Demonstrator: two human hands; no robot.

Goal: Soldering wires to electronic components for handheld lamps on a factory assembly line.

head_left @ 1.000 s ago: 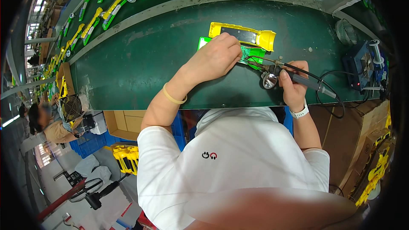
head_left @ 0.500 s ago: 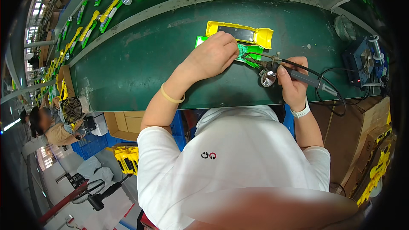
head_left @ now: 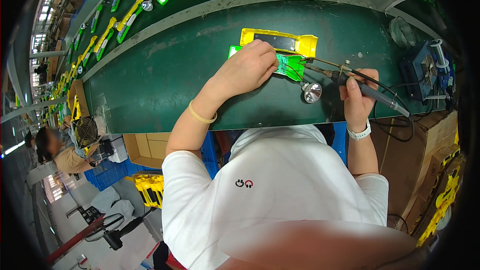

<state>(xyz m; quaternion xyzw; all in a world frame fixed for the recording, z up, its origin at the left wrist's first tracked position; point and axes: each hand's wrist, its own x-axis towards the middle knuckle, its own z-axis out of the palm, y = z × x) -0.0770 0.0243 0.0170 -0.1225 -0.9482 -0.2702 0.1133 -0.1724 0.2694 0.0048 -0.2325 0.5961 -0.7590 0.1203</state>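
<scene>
Two hands at an opened green housing [head_left: 298,72], soldering iron [head_left: 382,98] at its right end.
Left hand [head_left: 248,66] sits over the housing's middle, fingers bent; can't tell what they pinch. Best to pin the housing flat there, fingers clear of the hot tip. Reflector lamp [head_left: 312,93] lies just off the housing's near right corner. Right hand [head_left: 358,100] grips the iron well right of the housing; tip contact unclear, light steady touch advised.

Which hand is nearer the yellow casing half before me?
Left. Your left hand is at the near edge of the yellow casing half, over the green casing half; your right hand is farther off to the right, gripping the soldering iron.
</scene>
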